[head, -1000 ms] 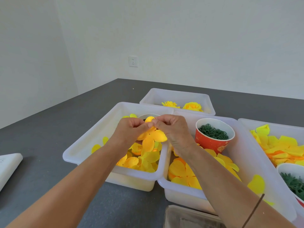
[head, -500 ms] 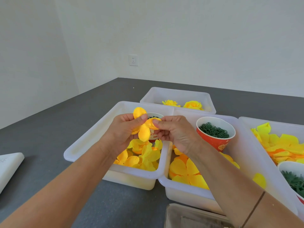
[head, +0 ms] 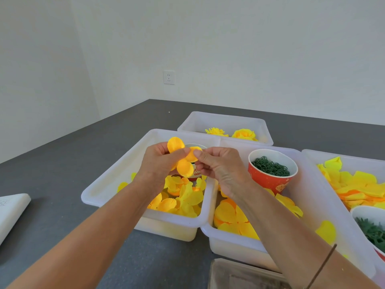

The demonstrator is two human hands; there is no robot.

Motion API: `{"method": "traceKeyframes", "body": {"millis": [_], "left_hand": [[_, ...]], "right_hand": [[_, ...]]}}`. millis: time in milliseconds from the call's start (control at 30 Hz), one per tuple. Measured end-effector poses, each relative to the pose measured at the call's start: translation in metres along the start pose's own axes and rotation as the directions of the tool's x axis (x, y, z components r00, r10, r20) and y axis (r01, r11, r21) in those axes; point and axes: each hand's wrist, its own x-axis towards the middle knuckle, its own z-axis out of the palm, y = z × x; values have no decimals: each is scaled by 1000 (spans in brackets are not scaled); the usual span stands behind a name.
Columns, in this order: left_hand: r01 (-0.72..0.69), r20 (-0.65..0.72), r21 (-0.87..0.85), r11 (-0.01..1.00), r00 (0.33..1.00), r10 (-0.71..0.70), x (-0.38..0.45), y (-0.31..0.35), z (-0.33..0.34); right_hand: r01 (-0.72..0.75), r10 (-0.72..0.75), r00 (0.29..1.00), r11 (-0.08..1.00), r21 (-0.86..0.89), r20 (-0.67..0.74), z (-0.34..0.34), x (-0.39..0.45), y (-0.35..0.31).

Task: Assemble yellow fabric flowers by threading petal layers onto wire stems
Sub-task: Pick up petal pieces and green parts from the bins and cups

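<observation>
Petal layer held up for threading
Left hand (head: 158,163) and right hand (head: 218,167) both pinch round-lobed yellow fabric petal layer (head: 182,158), likely exposing its centre

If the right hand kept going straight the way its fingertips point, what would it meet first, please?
The right hand points toward the left hand, so beyond the yellow fabric petal layer both already pinch, it would probably meet the left hand's fingers first.

Head-height view, forward and down
</observation>
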Motion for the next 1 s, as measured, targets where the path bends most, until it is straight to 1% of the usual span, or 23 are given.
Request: {"method": "traceKeyframes", "body": {"millis": [67, 133, 233, 267, 333, 367, 433, 500, 600, 700, 767, 833, 900, 933, 1000], "left_hand": [[7, -60, 21, 1000, 998, -5, 1, 0, -1], [-13, -92, 74, 997, 996, 20, 1, 0, -2], [-87, -93, 172, 981, 990, 104, 0, 0, 0], [-99, -82, 207, 973, 990, 118, 0, -1, 0], [-75, -79, 251, 965, 992, 98, 1, 0, 0], [-28, -90, 227, 973, 995, 50, 2, 0, 0], [98, -80, 78, 992, 993, -91, 5, 2, -3], [186, -13, -50, 981, 982, -187, 5, 6, -4], [247, 113, -167, 955, 967, -230, 4, 8, -4], [309, 210, -319, 896, 945, -251, 4, 9, -3], [301, 210, -349, 887, 948, -239, 4, 10, -4], [225, 188, -289, 931, 966, -176, 3, 7, -5], [130, 154, -191, 973, 983, -101, 1, 3, -2], [77, 111, -122, 990, 992, -64, 0, 1, 0], [-24, 26, 41, 999, 999, 23, -2, -1, 3]], "right_hand": [[65, -60, 996, 995, -75, 65, -1, -1, 1], [121, -106, 989, 982, -148, 105, -2, -2, 2], [156, -133, 985, 955, -251, 106, -2, -2, 3], [148, -131, 988, 958, -247, 86, -2, -2, 3], [114, -107, 993, 978, -174, 50, -2, -2, 3], [101, -93, 994, 986, -134, 59, -1, -3, 2], [99, -87, 989, 990, -98, 121, 0, -3, 1], [91, -81, 981, 995, -47, 174, 0, -2, 0], [56, -76, 971, 994, 91, 228, 0, -1, -2], [31, -89, 960, 976, 215, 265, -1, 1, -4], [80, -117, 973, 979, 185, 200, -1, 2, -3], [134, -142, 987, 985, 109, 70, -2, 3, -3], [151, -149, 988, 988, 46, -45, -3, 4, -1], [159, -160, 983, 987, -14, -90, -3, 4, 0], [179, -217, 963, 958, -225, -157, -3, 4, 3]]}}
